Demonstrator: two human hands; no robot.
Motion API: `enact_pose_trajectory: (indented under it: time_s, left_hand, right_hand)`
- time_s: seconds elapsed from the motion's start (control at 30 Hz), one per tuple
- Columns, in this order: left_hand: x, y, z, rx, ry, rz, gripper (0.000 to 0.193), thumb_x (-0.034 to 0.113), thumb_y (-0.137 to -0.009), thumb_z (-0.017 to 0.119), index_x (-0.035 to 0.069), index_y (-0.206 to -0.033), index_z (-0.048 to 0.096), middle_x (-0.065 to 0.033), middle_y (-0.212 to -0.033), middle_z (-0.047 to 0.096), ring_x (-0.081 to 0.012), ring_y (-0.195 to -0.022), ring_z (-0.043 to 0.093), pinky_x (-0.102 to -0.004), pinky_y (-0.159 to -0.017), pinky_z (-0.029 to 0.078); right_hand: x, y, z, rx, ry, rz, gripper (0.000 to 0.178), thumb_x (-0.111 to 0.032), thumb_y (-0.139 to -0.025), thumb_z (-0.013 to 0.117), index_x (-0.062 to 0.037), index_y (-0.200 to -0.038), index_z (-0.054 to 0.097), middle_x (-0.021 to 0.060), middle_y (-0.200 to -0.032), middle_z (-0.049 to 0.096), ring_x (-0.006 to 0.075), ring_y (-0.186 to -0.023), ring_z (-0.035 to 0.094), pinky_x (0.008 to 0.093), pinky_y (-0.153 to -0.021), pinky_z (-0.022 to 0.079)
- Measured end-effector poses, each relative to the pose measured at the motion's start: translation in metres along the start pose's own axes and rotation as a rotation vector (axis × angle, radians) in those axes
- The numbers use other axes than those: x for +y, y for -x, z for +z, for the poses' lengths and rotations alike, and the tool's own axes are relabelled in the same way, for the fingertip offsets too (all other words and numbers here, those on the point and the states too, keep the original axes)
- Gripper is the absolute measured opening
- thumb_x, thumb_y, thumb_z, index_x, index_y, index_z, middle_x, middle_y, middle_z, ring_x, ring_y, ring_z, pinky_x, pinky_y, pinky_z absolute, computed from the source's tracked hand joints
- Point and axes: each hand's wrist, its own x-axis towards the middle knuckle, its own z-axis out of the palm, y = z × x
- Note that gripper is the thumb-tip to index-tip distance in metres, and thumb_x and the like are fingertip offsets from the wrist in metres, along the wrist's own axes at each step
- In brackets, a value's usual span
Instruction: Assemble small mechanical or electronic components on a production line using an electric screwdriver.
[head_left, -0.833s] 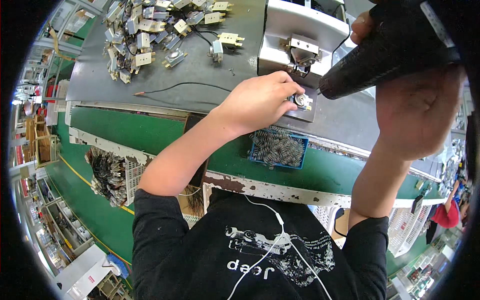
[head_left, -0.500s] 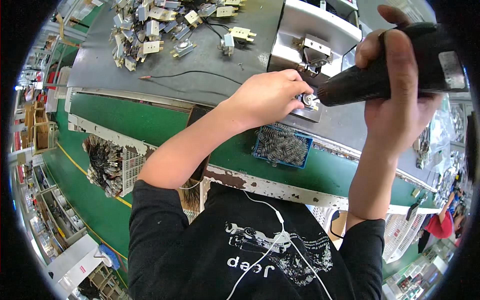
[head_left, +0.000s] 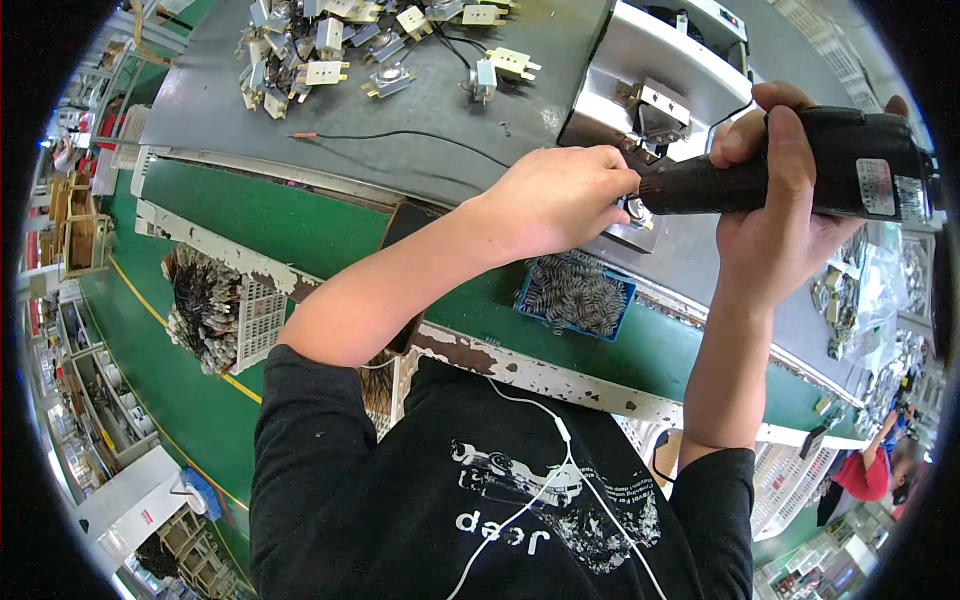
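My right hand [head_left: 775, 225] grips a black electric screwdriver [head_left: 820, 165], held nearly level with its tapered nose pointing left. That nose reaches the fingertips of my left hand [head_left: 555, 195], which are pinched on a small metal part [head_left: 641, 213] at the bench edge. Fingers and tool nose cover most of this part, so its shape and the driver's tip are hidden. Beneath it is a flat metal plate [head_left: 640, 238]. A black wire [head_left: 400, 133] with a reddish end runs along the bench toward my left hand.
Metal-and-ceramic parts [head_left: 325, 75] are piled at the far left of the grey bench [head_left: 210, 110]. Just beyond my hands stands a metal fixture [head_left: 690, 45]. A blue tray [head_left: 622, 315] of springs sits below my left wrist. Clear plastic bags [head_left: 880, 265] lie at right.
The screwdriver has tilted to a more level position, its rear end lower, and its nose now meets my left fingertips. My left fingers have closed over the small part. The view has shifted slightly.
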Motion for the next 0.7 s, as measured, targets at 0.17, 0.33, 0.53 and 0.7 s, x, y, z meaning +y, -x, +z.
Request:
enact_pose_trajectory:
  time_s: [0.17,0.33,0.53,0.7]
  left_hand:
    - [0.0004,0.0003,0.0008,0.014,-0.012,0.008,0.023,0.024,-0.088,0.069,0.005,-0.101,0.065,-0.0111,-0.105,0.064,-0.0317,-0.097,0.066,-0.0431,-0.082,0.055]
    - [0.0019,-0.0002,-0.0013,0.002,-0.017,-0.003,0.024,0.024,-0.088,0.069,0.004,-0.101,0.065,-0.0124,-0.105,0.064,-0.0324,-0.097,0.066,-0.0435,-0.081,0.055]
    - [0.0062,0.0002,-0.0032,-0.004,-0.016,-0.033,0.022,0.023,-0.089,0.066,0.003,-0.100,0.065,-0.0131,-0.104,0.065,-0.0323,-0.096,0.066,-0.0437,-0.081,0.055]
    - [0.0075,-0.0002,-0.0020,-0.016,-0.056,-0.043,0.020,0.022,-0.090,0.065,0.003,-0.098,0.067,-0.0137,-0.101,0.065,-0.0316,-0.096,0.067,-0.0430,-0.080,0.055]
  right_hand:
    - [-0.0023,-0.0006,-0.0017,-0.034,0.210,0.072,0.077,0.003,-0.093,0.058,-0.0088,-0.154,0.012,0.0262,-0.101,0.065,0.0189,-0.063,0.062,0.0359,-0.058,0.054]
    - [-0.0004,0.0000,-0.0015,-0.019,0.165,0.078,0.073,0.003,-0.093,0.058,-0.0086,-0.152,0.016,0.0259,-0.101,0.065,0.0189,-0.063,0.061,0.0360,-0.058,0.053]
    - [0.0004,0.0012,0.0003,-0.020,0.131,0.080,0.068,0.003,-0.093,0.058,-0.0080,-0.148,0.020,0.0250,-0.100,0.065,0.0187,-0.063,0.060,0.0362,-0.058,0.052]
    - [-0.0024,0.0000,0.0018,-0.050,0.080,0.009,0.063,0.001,-0.093,0.059,-0.0075,-0.145,0.023,0.0242,-0.100,0.066,0.0188,-0.063,0.061,0.0351,-0.060,0.053]
